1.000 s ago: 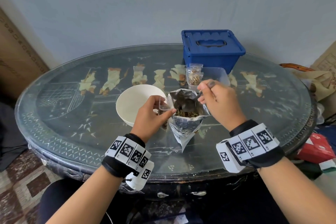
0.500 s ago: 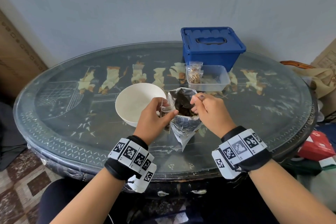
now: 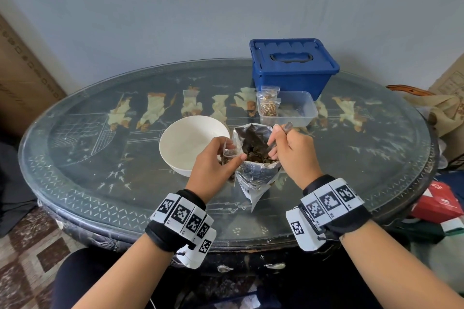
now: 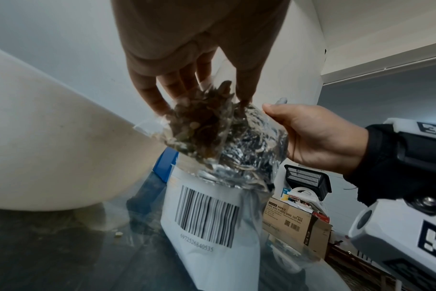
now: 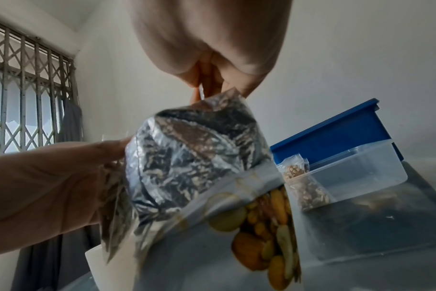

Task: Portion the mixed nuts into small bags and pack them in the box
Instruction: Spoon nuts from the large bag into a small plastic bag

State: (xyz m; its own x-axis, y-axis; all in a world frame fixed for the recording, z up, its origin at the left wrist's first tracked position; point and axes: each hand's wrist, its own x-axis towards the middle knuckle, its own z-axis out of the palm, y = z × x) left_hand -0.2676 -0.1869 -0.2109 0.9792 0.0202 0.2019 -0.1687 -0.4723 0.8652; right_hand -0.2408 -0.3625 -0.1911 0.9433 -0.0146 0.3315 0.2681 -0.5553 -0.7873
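Observation:
An open silver foil bag of mixed nuts [image 3: 253,173] stands at the table's front centre. My left hand [image 3: 226,155] pinches a small clear bag [image 4: 199,122], partly filled with nuts, by its mouth against the foil bag's left rim. My right hand [image 3: 276,143] grips a spoon handle [image 3: 287,126]; the spoon's bowl is hidden inside the foil bag. A filled small bag [image 3: 268,105] leans in a clear plastic container [image 3: 305,108]. The blue box [image 3: 293,65] behind it has its lid shut.
A white bowl [image 3: 185,143] sits just left of my left hand, close to the foil bag. The table is a round glass-topped one [image 3: 75,158]. A cardboard carton [image 3: 22,83] stands left; bags and a red packet [image 3: 437,203] lie right.
My right hand moved down and left, bringing the spoon into the foil bag's mouth. My left hand kept the small bag at the rim.

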